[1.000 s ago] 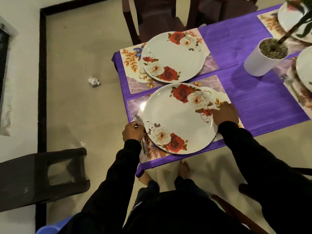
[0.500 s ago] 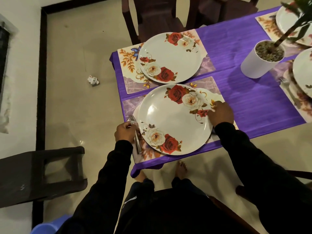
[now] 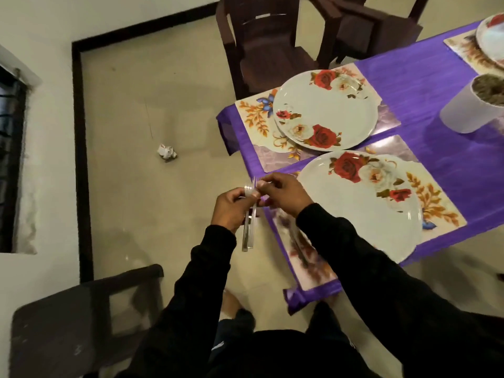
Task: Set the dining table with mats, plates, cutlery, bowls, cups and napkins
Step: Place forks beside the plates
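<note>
1. A person's left hand (image 3: 231, 211) grips a small bundle of metal cutlery (image 3: 248, 230), fingers curled round the upper part, handles hanging down over the floor just off the table's corner; the fork tines show above the knuckles.
2. The right hand (image 3: 283, 193) meets it from the other side, thumb and fingertips pinching the top of the cutlery; both hands touch at the bundle, beside the left edge of the near placemat (image 3: 433, 203).
3. On that mat sits the near plate (image 3: 360, 208), white with red and cream roses; its rim lies just right of the right wrist.
4. Beyond it a second placemat (image 3: 253, 118) carries the far plate (image 3: 324, 110) of the same pattern; the two mats lie side by side on a purple tablecloth (image 3: 450, 165) covering the table.
5. At the right edge stands a white pot (image 3: 463, 113) filled with gravel; a third mat and plate are partly cut off at the top right corner.
6. Dark brown chairs (image 3: 267, 47) stand at the far side; a crumpled paper (image 3: 167, 152) lies on the tiled floor.
</note>
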